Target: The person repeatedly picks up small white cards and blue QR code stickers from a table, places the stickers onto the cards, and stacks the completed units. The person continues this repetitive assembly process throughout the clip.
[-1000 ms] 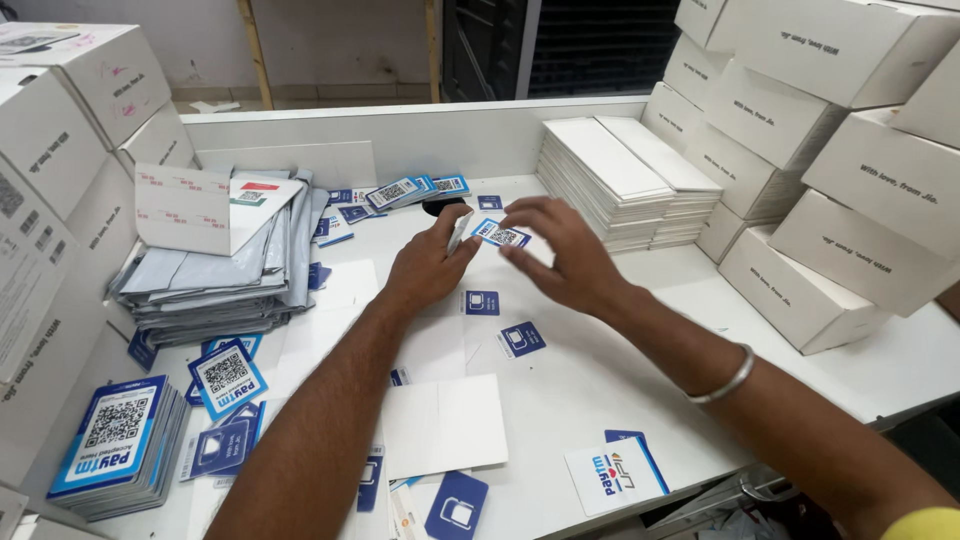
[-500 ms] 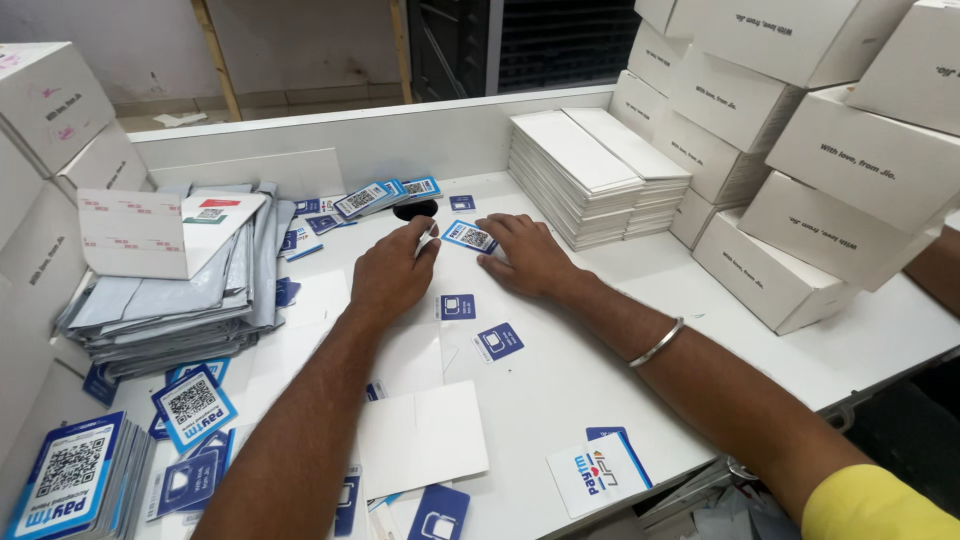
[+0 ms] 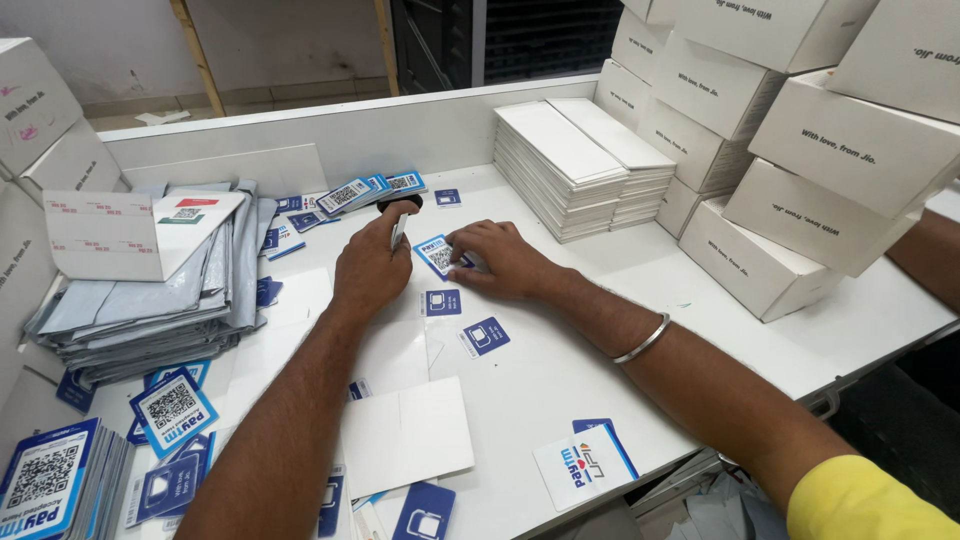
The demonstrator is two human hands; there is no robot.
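Boxes (image 3: 800, 150), white and stacked high, fill the right side of the counter (image 3: 620, 330), with more boxes at the far left. Next in size come the grey mailer bags (image 3: 160, 290) heaped at the left, a folded white carton lying on top of them, and two piles of flat white sleeves (image 3: 580, 165) against the back wall. Smaller again are the blue code cards (image 3: 45, 490) stacked at the near left corner, a white sheet (image 3: 405, 435) by the near edge, and small blue chip cards (image 3: 485, 335) scattered across the middle.

Since a second ago the hands have come down from the air onto the counter, and the sticker that was held up between them now lies flat there. The left hand (image 3: 370, 265) is curled narrow around a thin card (image 3: 398, 230) standing on edge, just in front of a dark round object. The right hand (image 3: 500, 258) lies flat, its fingertips (image 3: 460, 245) pressing on the small blue-and-white code sticker (image 3: 437, 255), which sits between the two hands, just beyond a blue chip card. By that change, the sticker looks set down and held in place.
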